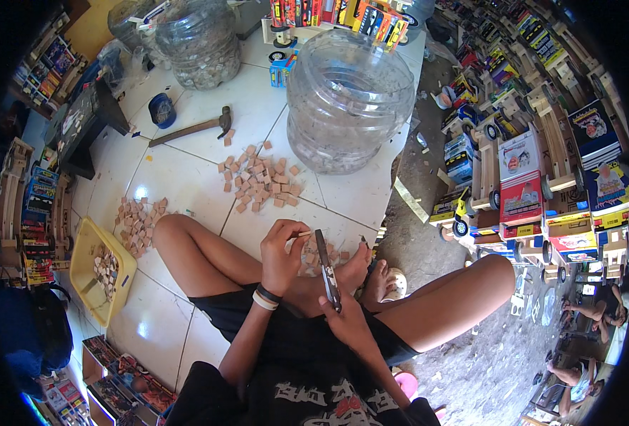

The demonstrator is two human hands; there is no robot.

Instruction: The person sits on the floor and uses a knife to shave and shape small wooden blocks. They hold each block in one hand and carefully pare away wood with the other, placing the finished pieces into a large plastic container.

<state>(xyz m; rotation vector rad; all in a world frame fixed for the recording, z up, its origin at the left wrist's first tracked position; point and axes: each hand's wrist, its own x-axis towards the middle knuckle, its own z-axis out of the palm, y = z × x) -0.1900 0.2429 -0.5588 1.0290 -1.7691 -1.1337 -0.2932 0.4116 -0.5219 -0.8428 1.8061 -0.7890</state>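
Dark long tool is clamped by its lower end in R hand, head view; thin pale piece is pinched betw. thumb & forefinger of L hand, just beside tool's upper part. Small brown blocks are heaped on wh. tiles, betw. hammer & clear plastic tub.

Long dark tool, held aslant; small pale piece, just left

hands, gripped dark tool, wooden blocks, hammer
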